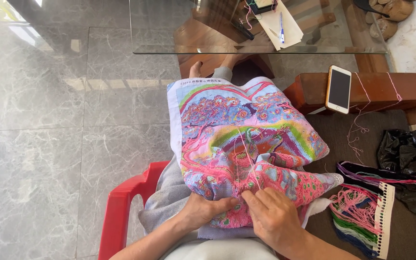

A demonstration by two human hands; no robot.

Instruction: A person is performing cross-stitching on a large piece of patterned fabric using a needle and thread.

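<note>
Both forearms come in from the near edge and meet over the lap. The left hand [203, 210] lies palm down on the near part of the embroidery cloth [246, 139], fingers curled and pointing right, gripping a fold of the fabric. The right hand [273, 216] sits just to its right, knuckles up, thumb and forefinger pinched together at the cloth's surface; they seem to be closed on a needle, though it is too small to make out. A pale thread [246, 149] runs from that pinch up and away over the cloth, slanting slightly left.

The cloth is draped over the person's lap and knees, its long axis running from near to far, the white border and far edge pointing toward the glass table [169, 49]. Its near end bunches under the two hands, and its right side folds down toward a dark cushion [328, 144].

A red plastic chair [119, 212] shows at the near left. To the right, a card of coloured threads [362, 216] lies on the cushion, with a black plastic bag [405, 154] beyond it. A phone [339, 89] rests face up on a wooden armrest [386, 86], loose pink thread [357, 130] trailing beside it.
</note>
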